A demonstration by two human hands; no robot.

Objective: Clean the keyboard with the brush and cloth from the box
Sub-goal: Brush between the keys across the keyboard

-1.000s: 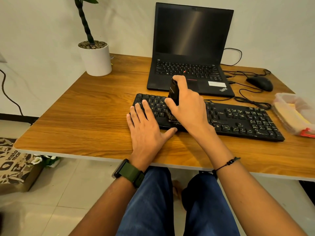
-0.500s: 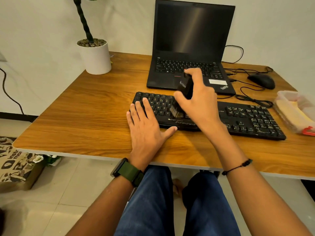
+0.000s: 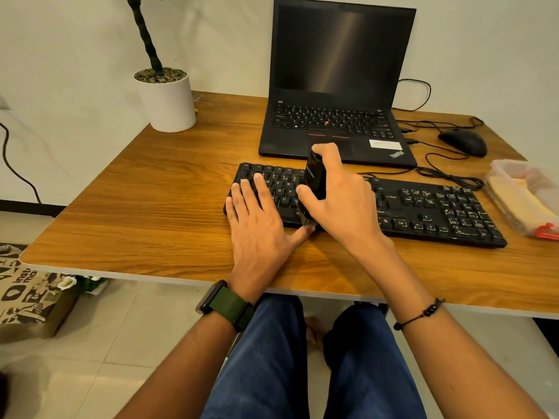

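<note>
Here, brushing is under way: the brush (image 3: 314, 189) is gripped by the right hand (image 3: 341, 201) over the keyboard (image 3: 423, 207) on the tabletop (image 3: 151, 207), steadied by the flat left hand (image 3: 257, 225), while the cloth (image 3: 520, 201) lies unused in the box (image 3: 511, 167) at far right.

Bare desk (image 3: 169, 189) left of keyboard (image 3: 423, 210); laptop (image 3: 338, 86) blocks behind, box (image 3: 523, 195) right.

Wooden desk (image 3: 181, 189) has an open black ThinkPad laptop (image 3: 338, 86) at the back edge, screen dark. White round pot with a green plant (image 3: 165, 98) sits at the back left corner. Black wired mouse (image 3: 462, 143) is near the back right corner, cables (image 3: 447, 175) looping beside it.
</note>
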